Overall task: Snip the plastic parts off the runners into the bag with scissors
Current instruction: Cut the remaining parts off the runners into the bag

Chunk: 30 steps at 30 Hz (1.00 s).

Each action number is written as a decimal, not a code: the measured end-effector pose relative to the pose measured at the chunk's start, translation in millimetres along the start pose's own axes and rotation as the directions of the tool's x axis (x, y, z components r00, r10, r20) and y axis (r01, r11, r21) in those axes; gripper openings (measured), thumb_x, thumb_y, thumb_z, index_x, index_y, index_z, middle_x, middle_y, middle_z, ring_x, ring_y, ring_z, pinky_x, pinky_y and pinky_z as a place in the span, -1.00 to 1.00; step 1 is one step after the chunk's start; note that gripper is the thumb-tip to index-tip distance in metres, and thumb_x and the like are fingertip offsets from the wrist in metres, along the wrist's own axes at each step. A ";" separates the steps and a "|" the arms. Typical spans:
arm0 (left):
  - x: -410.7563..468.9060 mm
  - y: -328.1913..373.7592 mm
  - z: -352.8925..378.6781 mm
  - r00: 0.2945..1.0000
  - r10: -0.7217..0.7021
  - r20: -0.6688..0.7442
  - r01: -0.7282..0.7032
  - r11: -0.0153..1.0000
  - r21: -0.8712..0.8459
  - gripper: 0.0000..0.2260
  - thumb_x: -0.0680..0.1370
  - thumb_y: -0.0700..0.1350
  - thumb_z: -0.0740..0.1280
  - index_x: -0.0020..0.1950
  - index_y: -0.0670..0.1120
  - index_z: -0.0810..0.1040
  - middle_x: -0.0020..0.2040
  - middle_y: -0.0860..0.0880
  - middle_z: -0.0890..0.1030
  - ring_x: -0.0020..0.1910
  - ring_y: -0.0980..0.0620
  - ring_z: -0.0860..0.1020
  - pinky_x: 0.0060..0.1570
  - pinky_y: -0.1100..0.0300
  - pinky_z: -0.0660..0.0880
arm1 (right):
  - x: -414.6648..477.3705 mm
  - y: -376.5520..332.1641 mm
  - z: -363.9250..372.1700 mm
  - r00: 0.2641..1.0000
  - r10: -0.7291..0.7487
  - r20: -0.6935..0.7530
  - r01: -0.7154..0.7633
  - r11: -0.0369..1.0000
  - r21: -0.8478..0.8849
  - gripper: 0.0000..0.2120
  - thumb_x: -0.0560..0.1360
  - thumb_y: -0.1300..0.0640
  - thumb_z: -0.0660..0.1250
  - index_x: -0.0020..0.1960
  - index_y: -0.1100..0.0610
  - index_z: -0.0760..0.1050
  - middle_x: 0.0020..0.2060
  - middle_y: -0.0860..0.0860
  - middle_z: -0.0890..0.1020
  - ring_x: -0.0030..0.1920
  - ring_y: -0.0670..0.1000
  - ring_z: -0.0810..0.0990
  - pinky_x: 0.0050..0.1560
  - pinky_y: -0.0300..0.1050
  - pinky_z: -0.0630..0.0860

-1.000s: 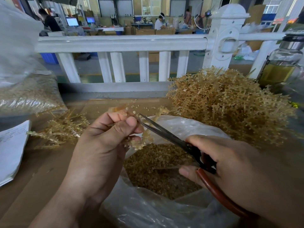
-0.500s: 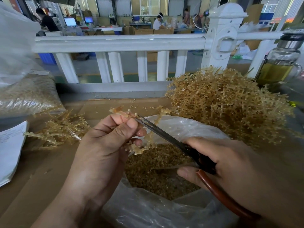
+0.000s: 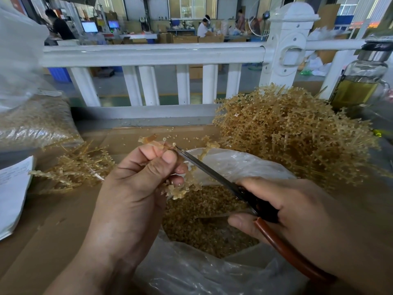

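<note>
The scissors (image 3: pixel 212 173) have dark grey blades, a black middle and a red-brown handle. The runner (image 3: pixel 185 186) is translucent amber, like the golden-tan heap of runners (image 3: pixel 297 141) at the far right and the smaller pile (image 3: pixel 78 167) at the left. The bag (image 3: pixel 234 165) is clear, milky plastic over golden-brown parts (image 3: pixel 202 220). The cardboard (image 3: pixel 42 220) is plain brown, the paper (image 3: pixel 12 192) at the left is white, and the far railing (image 3: pixel 148 54) is white. The bottle (image 3: pixel 359 81) holds olive-yellow liquid under a silver and black cap.
</note>
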<state>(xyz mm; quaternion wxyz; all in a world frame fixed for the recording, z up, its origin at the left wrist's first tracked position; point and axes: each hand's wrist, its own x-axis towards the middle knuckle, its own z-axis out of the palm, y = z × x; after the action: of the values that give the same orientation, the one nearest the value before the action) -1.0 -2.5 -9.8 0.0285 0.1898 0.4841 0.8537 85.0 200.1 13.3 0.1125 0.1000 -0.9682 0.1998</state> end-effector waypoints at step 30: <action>-1.4 -4.1 5.4 0.999 0.037 -0.034 -0.038 0.999 -0.031 -0.82 0.48 -0.26 0.36 -0.26 -0.01 0.60 -0.28 -0.01 0.57 -0.29 0.07 0.55 -0.25 0.27 0.54 | 0.8 -0.4 2.0 0.996 -0.049 -0.071 0.048 0.999 -0.023 -0.52 0.46 -0.41 0.12 -0.08 -0.03 0.54 -0.43 -0.12 0.47 -0.38 -0.09 0.50 -0.38 -0.18 0.42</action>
<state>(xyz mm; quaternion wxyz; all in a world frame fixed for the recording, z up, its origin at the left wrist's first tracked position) 1.7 3.7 -11.2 0.0071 0.1842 0.4674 0.8646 83.9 198.8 11.9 0.1531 0.1149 -0.9629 0.1902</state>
